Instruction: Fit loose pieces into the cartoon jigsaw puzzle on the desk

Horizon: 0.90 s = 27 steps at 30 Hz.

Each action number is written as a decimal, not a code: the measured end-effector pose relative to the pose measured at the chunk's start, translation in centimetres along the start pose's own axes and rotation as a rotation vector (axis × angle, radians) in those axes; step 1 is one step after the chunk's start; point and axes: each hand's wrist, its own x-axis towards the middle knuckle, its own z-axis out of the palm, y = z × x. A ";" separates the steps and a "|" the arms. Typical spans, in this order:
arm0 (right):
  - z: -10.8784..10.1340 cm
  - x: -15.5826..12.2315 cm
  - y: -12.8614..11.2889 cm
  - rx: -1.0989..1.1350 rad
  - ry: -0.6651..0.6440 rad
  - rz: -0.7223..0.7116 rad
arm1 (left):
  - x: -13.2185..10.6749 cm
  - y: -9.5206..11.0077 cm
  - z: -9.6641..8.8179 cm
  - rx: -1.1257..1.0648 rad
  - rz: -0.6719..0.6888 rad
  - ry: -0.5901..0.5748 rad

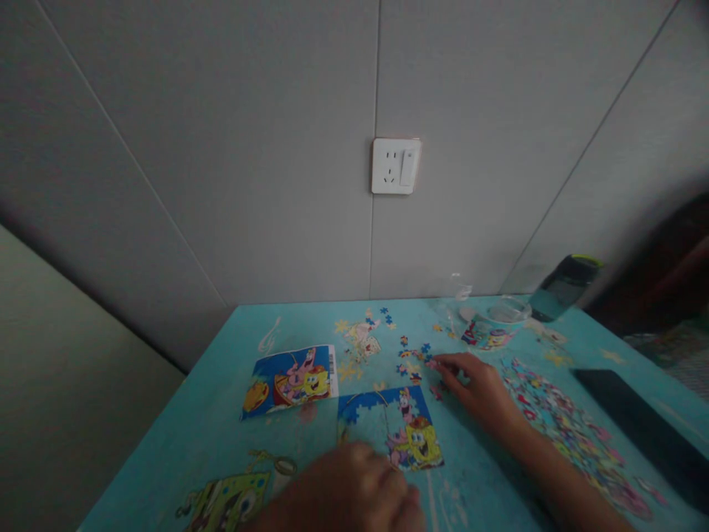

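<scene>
A partly assembled jigsaw puzzle (426,443) lies flat on the table, with a blue border along its top and cartoon figures on its right side; its middle shows a gap. My left hand (354,491), smeared by motion, is over the puzzle's lower left part, and its fingers cannot be made out. Beyond the puzzle's upper right corner, my right hand (468,377) pinches a small pink puzzle piece (432,364) at its fingertips. Loose puzzle pieces (410,368) lie just left of that hand. The picture card (299,380) rests left of the puzzle.
Many mixed pieces (570,421) spread to the right of my right forearm, beside a long dark flat object (642,421). A printed tub (492,329) and a dark bottle (565,288) stand at the back right. The wall carries a socket (395,166).
</scene>
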 end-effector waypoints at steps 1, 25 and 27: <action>0.0 0.0 0.1 -0.006 0.002 0.001 | -0.8 -2.0 -0.5 0.204 -0.033 0.136; -0.2 0.1 0.6 -0.102 -0.080 0.030 | -5.6 -7.4 1.8 0.280 -0.283 0.286; -0.8 0.3 0.8 -0.136 -0.041 0.050 | -5.6 -7.3 1.7 0.265 -0.284 0.276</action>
